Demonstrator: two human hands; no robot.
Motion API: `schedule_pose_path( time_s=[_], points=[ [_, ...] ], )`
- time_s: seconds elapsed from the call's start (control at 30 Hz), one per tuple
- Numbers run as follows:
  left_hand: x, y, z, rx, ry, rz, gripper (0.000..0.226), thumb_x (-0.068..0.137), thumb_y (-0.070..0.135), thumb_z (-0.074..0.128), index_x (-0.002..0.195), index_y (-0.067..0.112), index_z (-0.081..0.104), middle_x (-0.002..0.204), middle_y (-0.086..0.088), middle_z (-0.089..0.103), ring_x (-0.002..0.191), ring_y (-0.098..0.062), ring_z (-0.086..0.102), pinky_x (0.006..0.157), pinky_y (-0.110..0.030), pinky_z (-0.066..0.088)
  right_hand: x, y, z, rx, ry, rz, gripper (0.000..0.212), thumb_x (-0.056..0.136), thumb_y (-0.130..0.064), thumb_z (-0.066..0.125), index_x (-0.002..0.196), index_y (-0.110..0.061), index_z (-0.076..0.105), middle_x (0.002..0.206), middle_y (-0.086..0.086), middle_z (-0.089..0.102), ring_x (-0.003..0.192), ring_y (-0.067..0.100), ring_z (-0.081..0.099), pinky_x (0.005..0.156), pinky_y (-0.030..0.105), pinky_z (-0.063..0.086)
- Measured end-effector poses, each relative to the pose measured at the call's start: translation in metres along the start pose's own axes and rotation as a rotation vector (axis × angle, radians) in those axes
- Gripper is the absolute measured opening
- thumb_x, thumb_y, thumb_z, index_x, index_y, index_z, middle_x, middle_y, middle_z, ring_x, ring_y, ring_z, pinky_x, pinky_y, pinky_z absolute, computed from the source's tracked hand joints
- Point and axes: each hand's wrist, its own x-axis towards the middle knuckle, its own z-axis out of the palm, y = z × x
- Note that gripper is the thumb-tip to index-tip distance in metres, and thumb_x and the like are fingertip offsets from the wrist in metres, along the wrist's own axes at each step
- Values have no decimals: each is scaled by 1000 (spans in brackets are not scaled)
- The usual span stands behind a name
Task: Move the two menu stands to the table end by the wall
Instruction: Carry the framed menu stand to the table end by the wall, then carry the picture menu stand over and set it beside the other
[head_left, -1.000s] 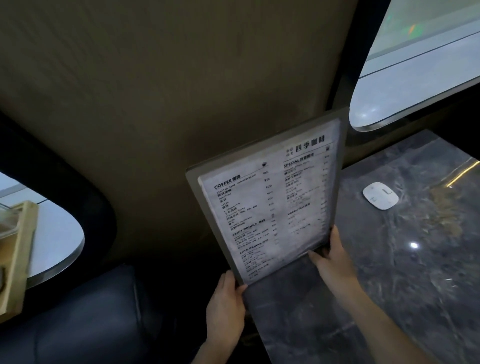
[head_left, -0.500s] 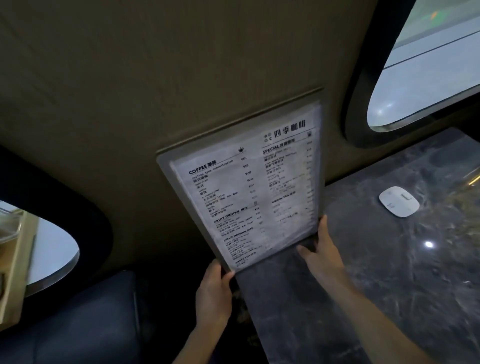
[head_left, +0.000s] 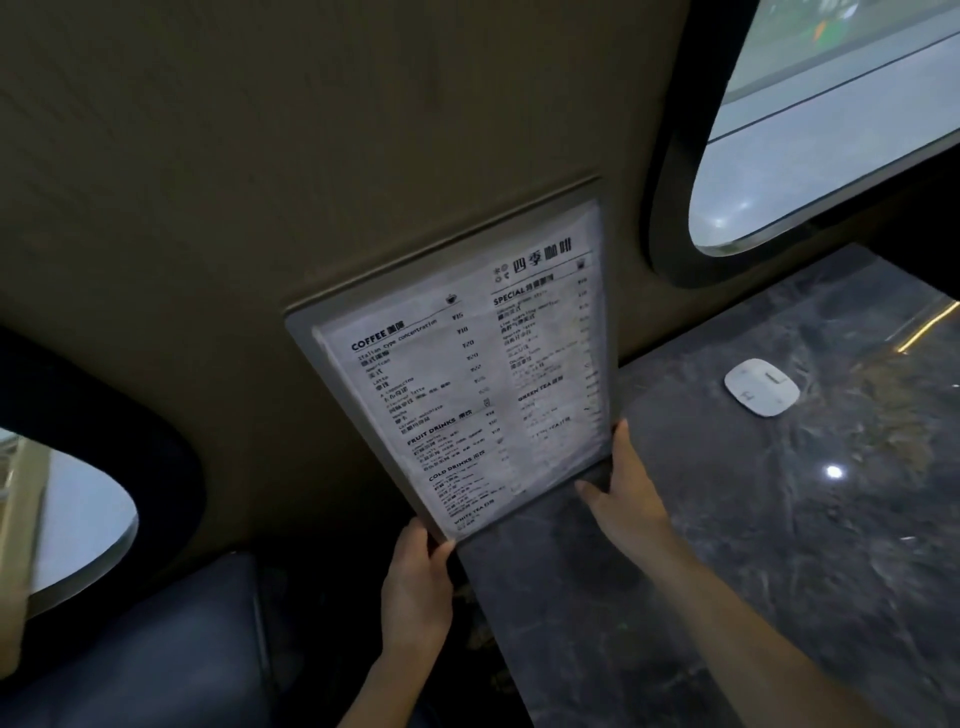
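A clear menu stand (head_left: 467, 364) with a white printed coffee menu stands upright at the table's end, close against the tan wall (head_left: 311, 156). My left hand (head_left: 415, 582) grips its lower left corner, off the table's near edge. My right hand (head_left: 623, 493) holds its lower right corner, resting on the dark marble table (head_left: 727, 571). Only one menu stand is in view.
A small white oval device (head_left: 761, 387) lies on the table to the right of the menu. A rounded window (head_left: 831, 130) is above the table at the right. A dark seat (head_left: 156, 649) is at the lower left, with another window (head_left: 78, 509) beside it.
The menu stand has moved away from me and stands closer to the wall, more upright. Both hands have stayed on its lower corners.
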Motion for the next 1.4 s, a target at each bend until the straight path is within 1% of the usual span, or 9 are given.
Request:
schedule_pose_path(
  time_s=[0.13,0.2,0.27,0.37,0.47,0.67,1.1,1.27,1.4],
  points=[
    [0,2,-4,130,-19,-62,28,89,28,52,113,14,46,111,-8,58,92,-19,55,70,-30,40,-8,1,-11,-17,43,33,80,87,-15,55,145,-19,0,156,0,12,141,17,16,116,36,19],
    [0,5,-10,328,-113,-145,34,88,41,50,105,12,44,103,-10,61,88,-25,59,68,-31,42,-16,2,-19,-66,80,42,75,88,-19,54,145,-19,5,155,2,16,140,20,20,115,38,21],
    [-3,10,-16,490,-261,-154,34,86,50,48,97,18,47,88,1,59,78,-18,57,65,-31,44,-23,6,-29,-214,91,38,69,89,-25,51,144,-18,11,154,5,19,139,24,21,113,43,20],
    [-16,19,-17,500,-405,-2,27,81,53,54,88,27,50,85,7,60,80,-12,59,68,-30,47,-39,13,-48,-412,64,21,60,90,-32,48,141,-13,23,151,9,26,136,26,27,110,41,23],
    [-32,39,-4,424,-393,204,26,78,54,57,86,31,51,90,8,62,84,-13,60,75,-31,50,-63,24,-70,-502,69,-10,56,90,-32,46,140,-12,27,147,8,34,125,29,43,106,40,34],
    [-69,106,60,374,-459,569,43,81,56,52,111,26,56,117,4,63,107,-15,57,88,-30,47,-134,58,-116,-616,280,41,51,84,-27,51,132,-14,39,132,10,48,116,32,49,94,39,41],
    [-217,169,205,366,-826,1004,36,84,38,59,108,11,60,113,-11,66,105,-25,59,88,-33,45,-349,162,-172,-542,715,520,46,86,-32,47,130,-19,41,131,8,51,120,26,48,96,36,38],
    [-273,174,233,350,-955,1046,37,84,39,58,111,13,59,115,-11,66,108,-25,59,91,-35,47,-428,198,-173,-337,850,714,38,89,-33,45,125,-20,47,127,9,55,114,28,52,89,34,43],
    [-311,176,255,387,-1010,1076,36,83,39,58,110,15,59,114,-12,66,104,-26,61,86,-33,46,-486,225,-170,-307,878,903,35,90,-33,46,118,-12,49,123,13,56,112,29,54,86,35,44]
  ],
)
